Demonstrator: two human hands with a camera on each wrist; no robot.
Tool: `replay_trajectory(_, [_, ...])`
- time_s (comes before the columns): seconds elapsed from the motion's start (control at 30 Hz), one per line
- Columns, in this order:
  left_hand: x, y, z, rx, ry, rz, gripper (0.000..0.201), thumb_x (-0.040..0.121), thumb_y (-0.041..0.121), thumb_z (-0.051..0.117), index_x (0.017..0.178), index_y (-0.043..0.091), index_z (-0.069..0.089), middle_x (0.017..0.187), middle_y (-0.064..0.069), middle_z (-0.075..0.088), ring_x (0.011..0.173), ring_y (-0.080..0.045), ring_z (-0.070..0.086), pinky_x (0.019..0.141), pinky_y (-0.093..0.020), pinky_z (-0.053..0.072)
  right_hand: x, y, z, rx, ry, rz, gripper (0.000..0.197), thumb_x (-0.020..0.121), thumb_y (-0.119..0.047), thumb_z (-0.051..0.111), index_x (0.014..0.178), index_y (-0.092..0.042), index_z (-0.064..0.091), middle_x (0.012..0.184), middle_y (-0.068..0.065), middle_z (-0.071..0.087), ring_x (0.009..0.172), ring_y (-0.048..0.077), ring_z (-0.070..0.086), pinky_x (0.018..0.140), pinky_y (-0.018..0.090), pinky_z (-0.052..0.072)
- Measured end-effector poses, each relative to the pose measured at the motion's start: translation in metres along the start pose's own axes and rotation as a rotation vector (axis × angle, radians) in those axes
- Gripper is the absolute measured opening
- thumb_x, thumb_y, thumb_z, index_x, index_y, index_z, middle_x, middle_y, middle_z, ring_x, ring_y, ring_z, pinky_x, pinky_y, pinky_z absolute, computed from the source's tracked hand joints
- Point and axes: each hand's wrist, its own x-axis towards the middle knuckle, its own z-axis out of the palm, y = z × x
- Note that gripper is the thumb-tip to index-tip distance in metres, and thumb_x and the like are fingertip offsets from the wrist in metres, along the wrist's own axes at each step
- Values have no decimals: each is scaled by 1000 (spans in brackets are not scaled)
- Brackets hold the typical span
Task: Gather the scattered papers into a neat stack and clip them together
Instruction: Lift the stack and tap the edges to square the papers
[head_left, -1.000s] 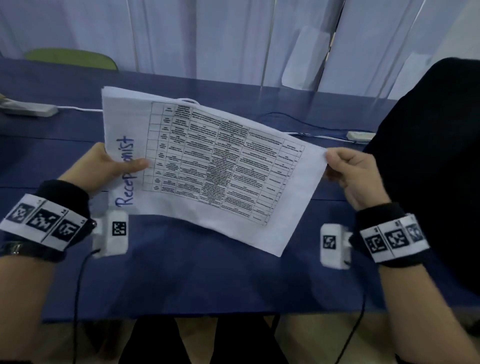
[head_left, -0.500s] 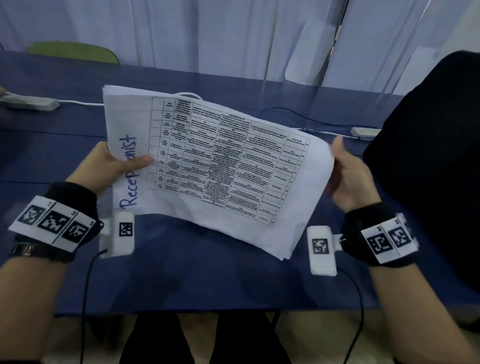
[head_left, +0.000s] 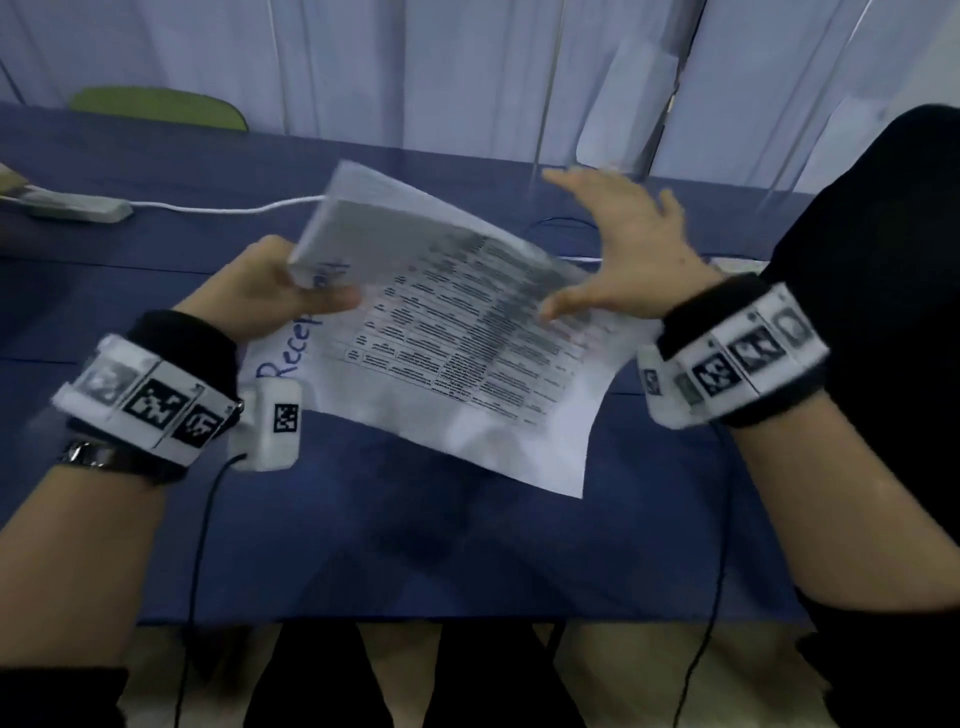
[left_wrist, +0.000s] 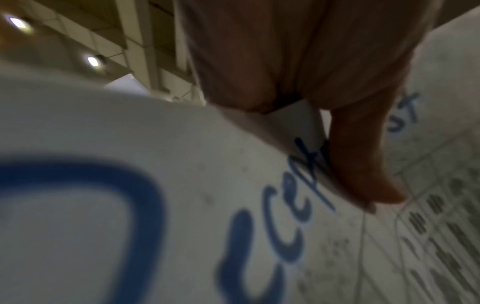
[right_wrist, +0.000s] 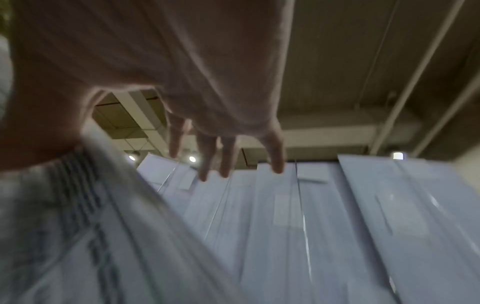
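- Since the earlier frame, the right hand (head_left: 623, 249) has let go of the papers' (head_left: 457, 353) right edge; its fingers (right_wrist: 226, 156) now spread straight, the thumb lying on the top sheet.
- Only the left hand (head_left: 270, 291) holds the stack, thumb (left_wrist: 363, 164) on top pinching it over the blue handwriting.
- Risk, as I judge it: held from one side, the far sheets could droop, fan or slide apart.
- White sheets, a printed table on top, tilted above the blue table (head_left: 363, 545); no clip is visible.

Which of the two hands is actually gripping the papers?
The left hand: its thumb pinches the papers at the handwritten edge. The right hand is spread open.
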Motion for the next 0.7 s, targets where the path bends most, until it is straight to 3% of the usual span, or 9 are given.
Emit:
replay_trajectory(0.07, [7, 17, 4, 136, -19, 64, 38, 73, 28, 76, 90, -5, 70, 83, -15, 65, 79, -20, 58, 77, -31, 42, 17, -7, 8, 263, -76, -81, 77, 66, -32, 81, 134, -22, 47, 136, 0, 52, 127, 8, 45, 108, 46, 30])
replay_trajectory(0.1, [10, 23, 5, 165, -43, 108, 42, 73, 31, 75, 88, -8, 68, 82, -19, 64, 77, -22, 58, 73, -30, 40, 20, -9, 11, 404, -117, -105, 50, 71, -24, 79, 117, -12, 62, 111, 2, 64, 98, -1, 60, 92, 32, 44])
replay_trajectory(0.13, [12, 31, 5, 195, -69, 140, 44, 73, 35, 74, 85, -7, 66, 81, -21, 65, 74, -21, 59, 70, -27, 41, 21, -8, 15, 502, -150, -115, 23, 75, -18, 75, 91, -2, 68, 82, -1, 65, 65, -7, 57, 70, 21, 45])
replay_trajectory(0.2, [15, 44, 0, 255, -41, 131, 30, 75, 34, 73, 79, 5, 67, 70, -11, 65, 57, -4, 56, 57, -16, 41, 20, -6, 22, 637, -82, -97, 40, 80, -20, 69, 48, -4, 50, 45, -13, 44, 36, 0, 37, 45, 12, 29])
replay_trajectory(0.23, [17, 46, -6, 251, 11, 113, 20, 75, 33, 73, 78, 14, 69, 61, -1, 64, 48, 2, 54, 49, -10, 39, 17, -2, 27, 721, -29, -69, 47, 77, -28, 70, 41, -9, 46, 38, -11, 40, 36, 1, 34, 43, 11, 27])
replay_trajectory(0.33, [17, 48, -17, 44, 199, 116, 10, 72, 30, 76, 69, 26, 67, 45, 19, 63, 42, 11, 55, 44, -2, 41, 6, 18, 38, 991, 166, 32, 28, 56, -52, 70, 51, -24, 70, 44, -16, 58, 45, -3, 50, 49, 11, 42])
replay_trajectory(0.5, [35, 75, -1, -793, 311, 144, 29, 86, 9, 62, 59, 16, 68, 54, 8, 68, 53, -2, 64, 56, -20, 53, -5, 20, 48, 1269, 455, 152, 29, 87, -3, 57, 64, -20, 58, 49, -22, 66, 52, -11, 61, 58, 7, 49])
replay_trajectory(0.6, [41, 109, 6, -895, 304, 278, 6, 85, 13, 62, 82, 9, 61, 79, -1, 71, 80, -16, 68, 82, -35, 56, -12, 8, 43, 1299, 614, 150, 40, 88, -4, 57, 54, -21, 67, 52, -22, 66, 55, -11, 59, 60, 9, 49])
replay_trajectory(0.7, [39, 125, 12, -792, 306, 341, 14, 86, 12, 62, 73, 16, 61, 65, 9, 72, 71, -10, 68, 76, -31, 57, -21, 2, 45, 1349, 647, 155, 29, 83, -19, 63, 58, -30, 73, 60, -24, 68, 64, -11, 63, 65, 11, 50])
